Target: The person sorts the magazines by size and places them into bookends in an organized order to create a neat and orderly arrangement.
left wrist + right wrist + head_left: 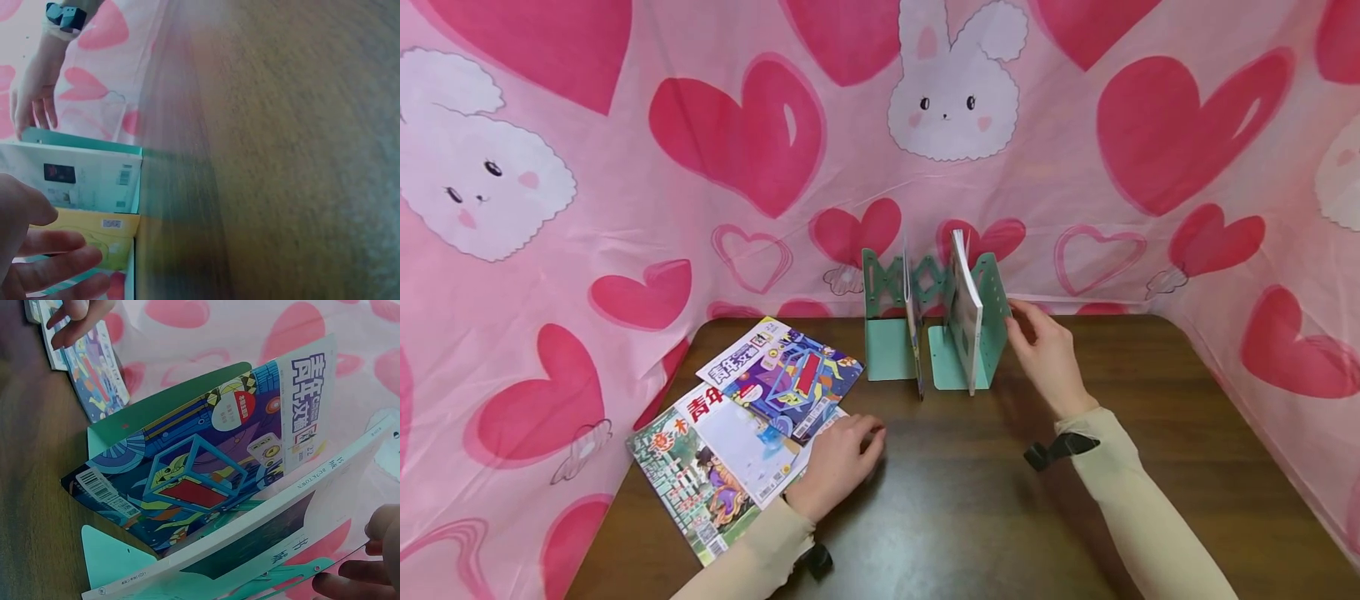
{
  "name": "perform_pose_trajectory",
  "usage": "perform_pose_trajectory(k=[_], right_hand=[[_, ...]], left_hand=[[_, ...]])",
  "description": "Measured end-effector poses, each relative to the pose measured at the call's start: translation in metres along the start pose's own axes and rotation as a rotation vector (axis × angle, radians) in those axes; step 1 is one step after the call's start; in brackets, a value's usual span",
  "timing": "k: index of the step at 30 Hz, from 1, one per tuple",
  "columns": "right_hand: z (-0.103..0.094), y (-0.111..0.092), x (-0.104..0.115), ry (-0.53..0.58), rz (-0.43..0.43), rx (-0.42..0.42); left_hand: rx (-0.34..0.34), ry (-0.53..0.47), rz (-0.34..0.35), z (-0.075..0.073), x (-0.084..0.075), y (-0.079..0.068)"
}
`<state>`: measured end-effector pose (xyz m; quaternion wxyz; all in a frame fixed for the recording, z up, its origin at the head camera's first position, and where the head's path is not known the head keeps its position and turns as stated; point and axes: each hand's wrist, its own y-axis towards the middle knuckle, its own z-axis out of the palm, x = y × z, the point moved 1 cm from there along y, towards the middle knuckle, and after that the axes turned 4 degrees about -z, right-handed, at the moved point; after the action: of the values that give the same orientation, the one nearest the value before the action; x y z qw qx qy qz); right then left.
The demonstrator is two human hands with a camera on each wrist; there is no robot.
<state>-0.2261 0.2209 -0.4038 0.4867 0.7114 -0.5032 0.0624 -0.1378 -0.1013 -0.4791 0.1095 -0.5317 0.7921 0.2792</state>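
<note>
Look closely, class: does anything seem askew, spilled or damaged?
Yes: on the left of the table, loose magazines lie askew, overlapping at different angles, whereas a purple magazine and white book stand in the rack. No spill or damage shows.

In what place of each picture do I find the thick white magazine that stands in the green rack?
Head: the thick white magazine is just right of centre, in the green rack.
Left wrist: at the left edge, about mid-height.
Right wrist: along the bottom, slanting up to the right edge.
Shared landmark: the right hand, at the rack's right end plate.
</note>
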Motion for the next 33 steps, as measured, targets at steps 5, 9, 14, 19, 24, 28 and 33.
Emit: perform_pose_trajectory(k=[5, 9, 14, 19, 24, 28, 33], right_hand=[[0.000, 0.002, 0.000, 0.001, -0.010, 0.001], [0.000, 0.002, 0.000, -0.005, -0.008, 0.010], [-0.001, 0.002, 0.001, -0.012, 0.011, 0.024], [-0.001, 0.002, 0.001, -0.009, 0.020, 0.032], [-0.001, 0.002, 0.000, -0.014, 0.018, 0.031], [-0.001, 0.002, 0.000, -0.006, 0.018, 0.030], [-0.001, 0.001, 0.000, 0.003, 0.023, 0.020]], left_hand=[[0.025, -0.004, -0.024, -0.001, 0.001, -0.001], [0.026, -0.001, -0.043, -0.002, 0.004, -0.003], [-0.020, 0.012, -0.033, -0.004, 0.010, -0.004], [-0.012, 0.002, -0.063, -0.011, 0.018, -0.003], [0.011, 0.001, -0.109, -0.020, 0.031, -0.002], [-0.026, 0.014, -0.124, -0.028, 0.044, 0.000], [-0.049, 0.042, -0.180, -0.042, 0.059, 0.005]])
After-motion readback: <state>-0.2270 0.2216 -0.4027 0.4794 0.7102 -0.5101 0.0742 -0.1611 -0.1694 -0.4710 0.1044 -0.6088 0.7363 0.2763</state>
